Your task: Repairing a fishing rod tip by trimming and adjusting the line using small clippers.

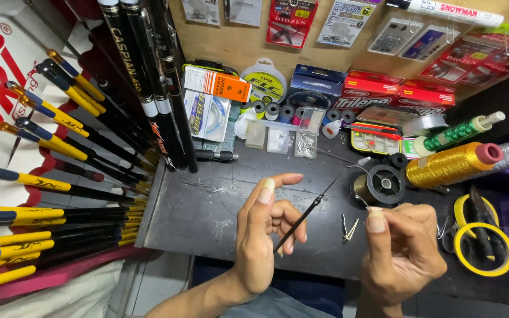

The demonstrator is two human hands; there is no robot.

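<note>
On the table (207, 206), the left hand (263, 235) sits at about 6 o'clock with a thin rod tip (304, 215) in its fingers, and the right hand (402, 250) lies at 4 o'clock. A line spool (381, 185) rests just behind the right hand, with thread cones (452, 165) at 2 o'clock and scissors (481, 232) at 3 o'clock. Fishing rods (60, 176) lean off the table's edge at 9 o'clock, and small boxes (278, 138) line the back at 12 o'clock.
</note>
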